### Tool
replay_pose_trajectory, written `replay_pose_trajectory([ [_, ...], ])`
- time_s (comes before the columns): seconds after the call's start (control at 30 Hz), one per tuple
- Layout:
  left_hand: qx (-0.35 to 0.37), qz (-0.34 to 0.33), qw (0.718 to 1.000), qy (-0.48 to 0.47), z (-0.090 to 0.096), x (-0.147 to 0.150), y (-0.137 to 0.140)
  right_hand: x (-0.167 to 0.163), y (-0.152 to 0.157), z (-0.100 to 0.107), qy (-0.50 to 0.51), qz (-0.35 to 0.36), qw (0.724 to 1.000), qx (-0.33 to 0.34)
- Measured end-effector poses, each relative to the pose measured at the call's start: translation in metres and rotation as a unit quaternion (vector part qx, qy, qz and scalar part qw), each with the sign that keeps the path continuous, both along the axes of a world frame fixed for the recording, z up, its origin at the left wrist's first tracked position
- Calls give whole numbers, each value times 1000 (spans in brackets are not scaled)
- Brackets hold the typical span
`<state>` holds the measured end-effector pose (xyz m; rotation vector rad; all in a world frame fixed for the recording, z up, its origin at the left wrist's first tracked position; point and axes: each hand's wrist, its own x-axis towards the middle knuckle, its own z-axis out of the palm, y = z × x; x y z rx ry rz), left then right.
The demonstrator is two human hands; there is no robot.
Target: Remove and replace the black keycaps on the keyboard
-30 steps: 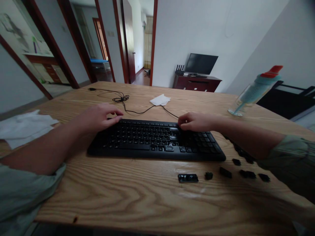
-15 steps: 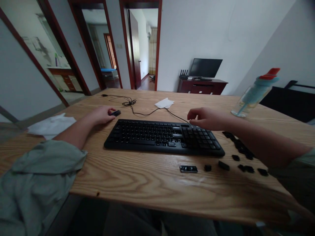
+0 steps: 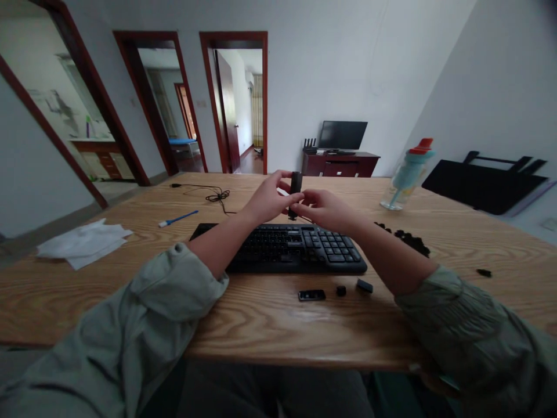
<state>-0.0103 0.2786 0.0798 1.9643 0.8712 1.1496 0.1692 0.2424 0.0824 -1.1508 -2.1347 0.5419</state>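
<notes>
My left hand (image 3: 270, 198) pinches a small black oblong piece (image 3: 296, 182), held upright over the back edge of the keyboard. The fingers of my right hand (image 3: 324, 207) close on the lower part of that same piece; its exact kind I cannot make out. Below both hands lies the black keyboard (image 3: 335, 251), partly hidden by my left forearm. Close to its front edge are a long black keycap (image 3: 311, 295), lying with its hollow side up, a small square keycap (image 3: 341, 290) and another black keycap (image 3: 364, 285).
A heap of black keycaps (image 3: 411, 242) lies beyond my right forearm, a single one (image 3: 484, 272) farther right. A bottle (image 3: 402, 181) with a red lid stands behind them. At left are white tissues (image 3: 85, 241), a blue brush (image 3: 179, 218) and the coiled cable (image 3: 217, 196).
My left hand has come from the table left of the keyboard to the middle, bringing the black piece up. My right hand has moved left to meet it. The view has shifted; the blue brush now shows.
</notes>
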Motion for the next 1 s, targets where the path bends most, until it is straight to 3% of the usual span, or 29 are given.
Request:
replay_pose_trajectory([
  [0.13,-22,-13,1000,-16,-10,16,6,15,7,-15,0,-20,1000,-21],
  [0.4,33,-56,998,-8,-26,25,14,27,18,-34,33,6,999,-37],
  [0.67,71,-32,979,190,-47,9,24,33,32,-51,77,-133,985,-72],
  [0.83,120,-18,939,321,-42,11,14,30,35,-55,79,-168,980,-71],
  [1.0,187,-3,900,394,-36,15,6,27,32,-51,63,-185,978,-67],
])
